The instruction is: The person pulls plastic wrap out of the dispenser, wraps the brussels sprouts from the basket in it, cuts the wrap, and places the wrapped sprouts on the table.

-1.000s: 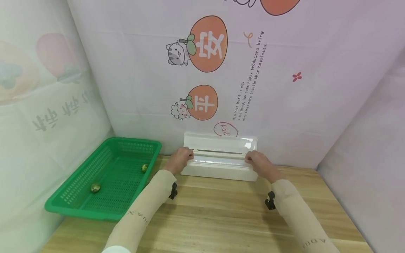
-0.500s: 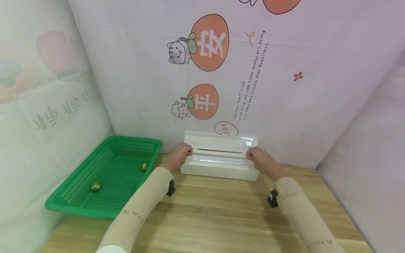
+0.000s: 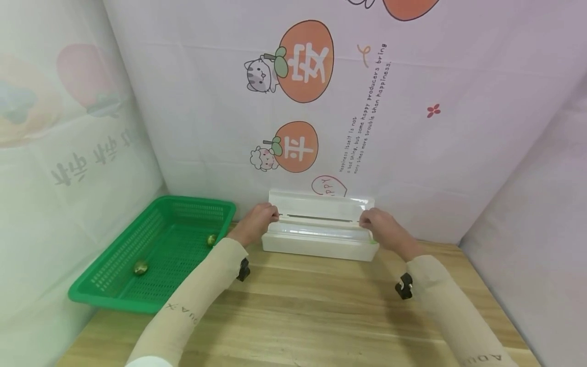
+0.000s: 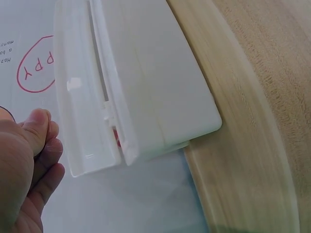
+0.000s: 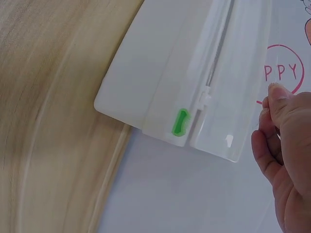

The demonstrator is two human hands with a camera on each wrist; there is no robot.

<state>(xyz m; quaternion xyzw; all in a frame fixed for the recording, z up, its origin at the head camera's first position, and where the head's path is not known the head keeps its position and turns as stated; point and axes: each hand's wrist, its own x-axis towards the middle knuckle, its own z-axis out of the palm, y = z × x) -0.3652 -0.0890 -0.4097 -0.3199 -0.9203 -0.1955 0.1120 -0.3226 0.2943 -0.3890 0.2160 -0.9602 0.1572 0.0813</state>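
A long white cling film dispenser (image 3: 316,247) stands against the back wall with its lid (image 3: 316,205) tipped up. Inside lies a glossy clear roll of cling film (image 3: 321,232). At the dispenser's left end my left hand (image 3: 257,221) pinches between thumb and curled fingers. My right hand (image 3: 387,232) does the same at the right end. Only a faint clear edge of film (image 5: 277,68) shows above the right thumb in its wrist view; the sheet between the hands is nearly invisible. A green tab (image 5: 181,122) marks the dispenser's right end.
On the left, a green plastic basket (image 3: 119,304) holds two small gold-coloured round things (image 3: 140,267). The wooden table (image 3: 312,316) extends in front of the dispenser. Printed white cloth (image 3: 206,102) hangs behind and at both sides.
Both hands have drifted slightly upward and apart, still pinching at the dispenser's ends. The green tab at its right end now shows beside the right hand in the head view.
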